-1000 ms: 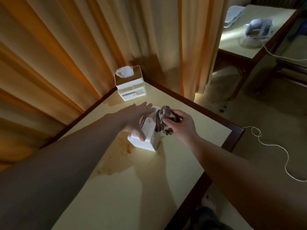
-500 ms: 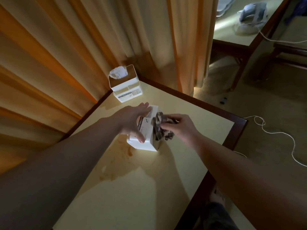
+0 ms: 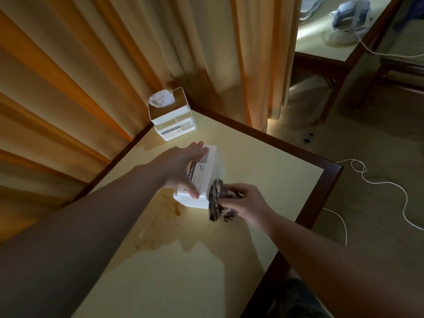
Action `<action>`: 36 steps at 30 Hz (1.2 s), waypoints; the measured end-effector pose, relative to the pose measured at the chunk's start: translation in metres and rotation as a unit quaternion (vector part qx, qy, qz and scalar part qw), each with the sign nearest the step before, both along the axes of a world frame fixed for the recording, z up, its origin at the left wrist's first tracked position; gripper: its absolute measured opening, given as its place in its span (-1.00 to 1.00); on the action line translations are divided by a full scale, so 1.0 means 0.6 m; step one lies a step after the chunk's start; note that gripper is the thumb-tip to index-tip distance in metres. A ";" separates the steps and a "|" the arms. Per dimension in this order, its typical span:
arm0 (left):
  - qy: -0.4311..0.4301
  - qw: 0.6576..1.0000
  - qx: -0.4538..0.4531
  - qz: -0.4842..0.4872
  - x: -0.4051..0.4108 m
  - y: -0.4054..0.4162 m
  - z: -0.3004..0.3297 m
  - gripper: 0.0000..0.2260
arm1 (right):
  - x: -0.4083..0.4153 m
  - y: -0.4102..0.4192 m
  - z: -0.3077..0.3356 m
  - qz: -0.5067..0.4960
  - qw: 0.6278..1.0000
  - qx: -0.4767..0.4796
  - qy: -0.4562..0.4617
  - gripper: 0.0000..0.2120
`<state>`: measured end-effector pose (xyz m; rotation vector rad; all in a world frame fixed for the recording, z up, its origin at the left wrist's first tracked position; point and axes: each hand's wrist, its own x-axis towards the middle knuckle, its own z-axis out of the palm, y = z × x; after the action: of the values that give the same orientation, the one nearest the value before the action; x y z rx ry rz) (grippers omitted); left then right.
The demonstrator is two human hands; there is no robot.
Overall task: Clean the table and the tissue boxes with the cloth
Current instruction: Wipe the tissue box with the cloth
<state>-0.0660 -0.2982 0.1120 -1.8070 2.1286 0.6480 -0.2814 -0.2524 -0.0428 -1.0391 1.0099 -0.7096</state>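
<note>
Dark cloth point(image 3: 218, 203), bunched in the right hand point(image 3: 246, 201), rubs the near tissue box point(image 3: 207, 177); the left hand point(image 3: 181, 167) presses flat on it. Worktop point(image 3: 263, 166) stains lie just nearer. Beyond the fingers stands the second tissue box point(image 3: 173, 119). A hard swipe could skid the box.

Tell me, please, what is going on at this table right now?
A person is wiping a white tissue box that lies on its side on the table. The left hand rests flat on the box to steady it, while the right hand grips a dark cloth against its near end. A second tissue box stands upright at the far corner, and a brownish stain still marks the tabletop.
</note>
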 end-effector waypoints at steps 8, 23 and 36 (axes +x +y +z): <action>0.007 1.000 0.004 0.006 0.007 -0.008 -0.005 0.25 | -0.008 -0.079 0.010 0.024 0.999 0.007 0.048 -0.70; 0.028 0.998 -0.008 0.047 -0.012 0.009 0.005 0.19 | 0.022 -0.130 0.006 -0.047 0.961 -0.151 0.226 -0.63; 0.008 0.999 -0.015 0.047 -0.002 0.008 -0.012 0.26 | -0.025 -0.011 -0.018 0.112 0.939 -0.213 0.247 -0.64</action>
<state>-0.0672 -0.2932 0.1048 -1.9332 2.0848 0.6578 -0.2967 -0.2590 -0.0536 -1.7438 1.1630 -0.4942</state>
